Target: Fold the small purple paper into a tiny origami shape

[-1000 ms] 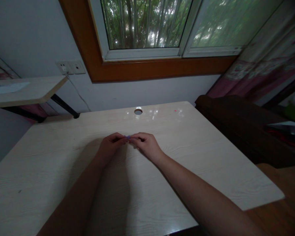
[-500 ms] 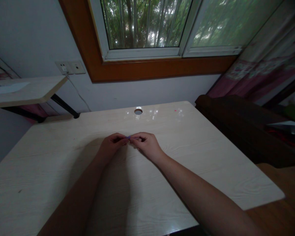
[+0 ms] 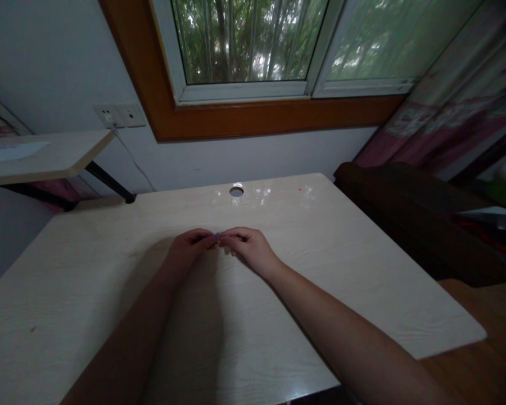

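Note:
My left hand (image 3: 189, 248) and my right hand (image 3: 249, 247) meet fingertip to fingertip over the middle of a pale wooden desk (image 3: 88, 292). Both are closed in a pinch on a tiny purple object (image 3: 217, 237) held between them, just above the desk surface. It is too small and dim to name. Both forearms reach in from the bottom of the view.
A round cable hole (image 3: 236, 191) sits near the desk's far edge, below a window (image 3: 244, 45). A second pale desk (image 3: 46, 154) stands at the left under a wall socket (image 3: 120, 116). A dark sofa arm (image 3: 417, 214) and curtain (image 3: 455, 107) lie to the right.
The pinched fingertips have shifted slightly to the left; otherwise the hands stay in place on the small purple object.

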A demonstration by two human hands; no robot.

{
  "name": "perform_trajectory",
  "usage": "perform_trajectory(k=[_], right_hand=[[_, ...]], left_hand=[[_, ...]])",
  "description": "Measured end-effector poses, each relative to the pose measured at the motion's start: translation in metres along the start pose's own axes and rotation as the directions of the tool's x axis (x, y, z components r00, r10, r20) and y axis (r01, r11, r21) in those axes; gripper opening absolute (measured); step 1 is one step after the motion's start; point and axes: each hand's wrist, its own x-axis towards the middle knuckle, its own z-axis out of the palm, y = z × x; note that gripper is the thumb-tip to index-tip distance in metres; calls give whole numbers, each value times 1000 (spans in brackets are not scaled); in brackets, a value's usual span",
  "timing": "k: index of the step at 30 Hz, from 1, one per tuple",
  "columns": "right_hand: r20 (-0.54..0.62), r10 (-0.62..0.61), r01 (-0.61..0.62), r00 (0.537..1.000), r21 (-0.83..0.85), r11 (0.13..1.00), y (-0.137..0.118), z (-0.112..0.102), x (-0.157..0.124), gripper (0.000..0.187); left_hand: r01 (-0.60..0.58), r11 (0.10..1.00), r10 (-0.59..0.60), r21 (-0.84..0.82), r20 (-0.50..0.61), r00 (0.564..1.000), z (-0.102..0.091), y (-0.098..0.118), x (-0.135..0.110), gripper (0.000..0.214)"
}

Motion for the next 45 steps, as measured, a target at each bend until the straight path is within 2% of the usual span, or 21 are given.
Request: perform_trajectory(k=[7,12,17,25,32,37,45], right_hand=[[-13,38,-35,999,161,986,2,-2,2,18],[-36,22,-19,999,93,996,-1,0,-1,20],[-51,15,-13,999,47,999,-2,0,-2,18],[70,66,-82,995,245,966,0,-4,1,18],[120,78,-106,990,255,961,4,-5,2,21],[98,93,-116,991,265,957,6,-4,3,22],[88,115,-133,989,243,961,7,-4,5,24]], left_hand=[[8,1000,-8,-11,24,1000,0,1,0,22],[9,1000,-8,-29,41,999,1,-2,0,24],[23,1000,-23,8,88,996,3,4,-3,20],[-10,999,4,40,151,988,3,9,-5,16],[-56,997,45,47,212,976,0,5,-5,17],[-61,996,47,60,214,976,0,8,-6,14],[-26,994,14,104,116,993,2,12,-6,17]])
